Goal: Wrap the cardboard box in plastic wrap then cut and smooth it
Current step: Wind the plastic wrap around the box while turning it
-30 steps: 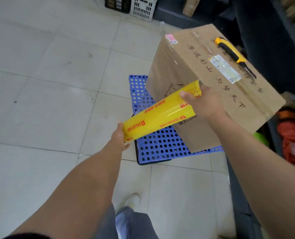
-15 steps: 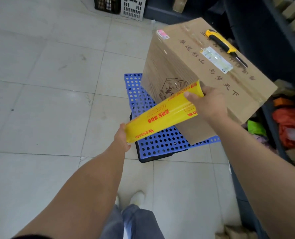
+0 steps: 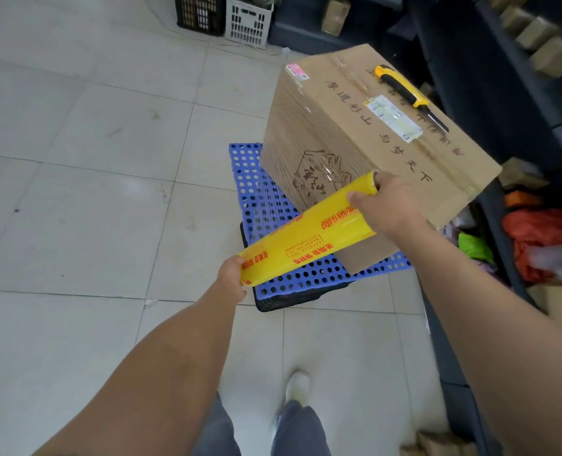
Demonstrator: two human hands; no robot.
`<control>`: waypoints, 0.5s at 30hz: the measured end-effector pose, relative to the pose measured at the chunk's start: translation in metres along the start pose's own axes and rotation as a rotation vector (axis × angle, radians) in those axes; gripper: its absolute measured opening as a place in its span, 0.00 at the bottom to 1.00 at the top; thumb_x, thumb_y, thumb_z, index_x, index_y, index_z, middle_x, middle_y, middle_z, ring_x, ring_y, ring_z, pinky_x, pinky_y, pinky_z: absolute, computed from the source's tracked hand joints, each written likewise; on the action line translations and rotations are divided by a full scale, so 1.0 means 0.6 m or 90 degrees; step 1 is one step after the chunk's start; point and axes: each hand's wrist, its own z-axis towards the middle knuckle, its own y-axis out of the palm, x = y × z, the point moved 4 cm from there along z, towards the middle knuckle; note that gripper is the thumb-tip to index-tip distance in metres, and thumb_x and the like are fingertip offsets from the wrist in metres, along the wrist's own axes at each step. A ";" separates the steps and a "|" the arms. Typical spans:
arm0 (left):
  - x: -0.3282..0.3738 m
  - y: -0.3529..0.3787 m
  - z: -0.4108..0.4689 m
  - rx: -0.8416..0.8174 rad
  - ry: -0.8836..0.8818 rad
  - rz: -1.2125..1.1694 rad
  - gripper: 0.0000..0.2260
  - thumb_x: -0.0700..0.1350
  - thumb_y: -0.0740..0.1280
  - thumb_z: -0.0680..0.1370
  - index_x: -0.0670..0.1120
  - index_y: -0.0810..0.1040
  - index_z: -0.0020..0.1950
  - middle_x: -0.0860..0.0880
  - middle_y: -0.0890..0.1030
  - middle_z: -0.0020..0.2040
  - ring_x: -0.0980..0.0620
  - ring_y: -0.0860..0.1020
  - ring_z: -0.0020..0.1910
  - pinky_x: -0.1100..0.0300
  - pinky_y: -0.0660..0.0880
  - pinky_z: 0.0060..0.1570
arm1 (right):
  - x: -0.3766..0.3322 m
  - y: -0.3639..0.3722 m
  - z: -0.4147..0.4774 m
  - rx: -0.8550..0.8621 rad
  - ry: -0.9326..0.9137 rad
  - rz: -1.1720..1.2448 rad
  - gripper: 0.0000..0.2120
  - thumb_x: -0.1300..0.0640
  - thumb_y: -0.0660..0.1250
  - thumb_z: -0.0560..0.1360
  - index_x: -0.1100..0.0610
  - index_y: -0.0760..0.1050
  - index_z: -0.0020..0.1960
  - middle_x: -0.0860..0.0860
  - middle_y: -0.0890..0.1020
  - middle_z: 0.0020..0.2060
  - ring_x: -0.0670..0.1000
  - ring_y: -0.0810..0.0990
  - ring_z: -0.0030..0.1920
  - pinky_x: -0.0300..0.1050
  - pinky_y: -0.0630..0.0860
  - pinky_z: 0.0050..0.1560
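A brown cardboard box [image 3: 348,126] with printed characters stands on a blue perforated plastic stool [image 3: 283,271]. Clear film clings to its left side. A yellow and black utility knife [image 3: 404,92] lies on the box top. I hold a yellow roll of plastic wrap [image 3: 306,233] slanted in front of the box's near corner. My left hand [image 3: 232,279] grips the roll's lower end. My right hand [image 3: 388,205] grips its upper end beside the box. A sheet of film stretches from the roll toward the box's left face.
The floor [image 3: 76,159] is pale tile. A black crate [image 3: 200,11] and a white crate [image 3: 248,19] stand at the far wall. Dark shelving [image 3: 503,77] runs along the right, with small boxes and red and green bags [image 3: 542,238] near its base. My shoe [image 3: 297,386] is below.
The roll and both hands have dropped slightly lower against the box's near corner, and the roll has turned in my hands. The view has shifted a little.
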 end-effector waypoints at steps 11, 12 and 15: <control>-0.077 0.039 -0.015 0.060 0.000 -0.073 0.16 0.56 0.62 0.78 0.49 0.70 0.61 0.45 0.73 0.65 0.45 0.73 0.59 0.51 0.64 0.62 | 0.047 -0.019 0.011 -0.076 -0.086 -0.003 0.27 0.44 0.66 0.74 0.54 0.53 0.30 0.50 0.59 0.25 0.50 0.59 0.25 0.44 0.55 0.28; -0.089 0.047 -0.015 0.066 -0.003 -0.101 0.14 0.53 0.62 0.79 0.49 0.71 0.61 0.45 0.73 0.65 0.46 0.73 0.56 0.53 0.64 0.61 | 0.048 -0.017 0.013 -0.090 -0.100 -0.004 0.26 0.47 0.67 0.74 0.55 0.53 0.30 0.50 0.58 0.26 0.50 0.58 0.26 0.44 0.54 0.28; -0.128 0.073 -0.024 0.077 -0.006 -0.171 0.16 0.46 0.62 0.80 0.45 0.70 0.68 0.47 0.73 0.64 0.46 0.72 0.61 0.54 0.65 0.61 | 0.068 -0.013 0.023 -0.132 -0.107 0.013 0.21 0.54 0.67 0.72 0.54 0.56 0.31 0.50 0.61 0.28 0.50 0.61 0.27 0.43 0.56 0.28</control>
